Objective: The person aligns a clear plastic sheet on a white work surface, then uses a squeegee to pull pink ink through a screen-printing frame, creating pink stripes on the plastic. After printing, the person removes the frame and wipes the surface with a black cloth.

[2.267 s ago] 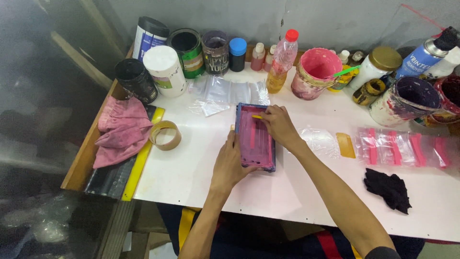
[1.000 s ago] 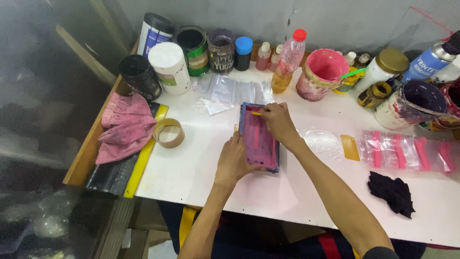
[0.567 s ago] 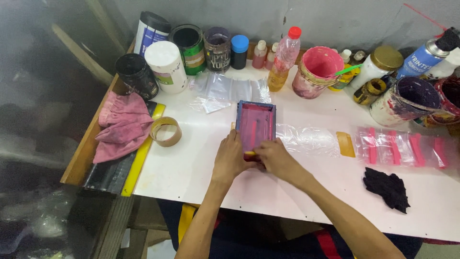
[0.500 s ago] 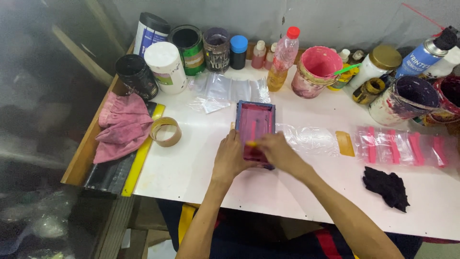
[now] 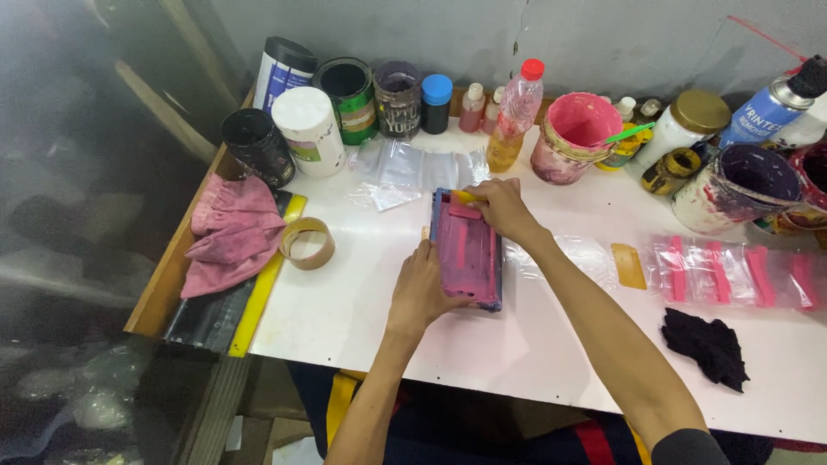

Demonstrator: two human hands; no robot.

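A small pink-stained printing screen frame lies flat on the white table. My left hand presses on its near left edge and holds it down. My right hand is at the frame's far end, gripping a yellow squeegee laid across the screen. A clear plastic bag lies just right of the frame, partly under my right forearm.
Paint pots, tins, bottles and a pink bucket line the back edge. Clear bags lie behind the frame. Printed pink-striped bags and a black rag lie right. A tape roll and pink cloth lie left.
My right hand has moved the squeegee from the frame's near end back up to its far end. The left hand has stayed on the frame's near left edge.
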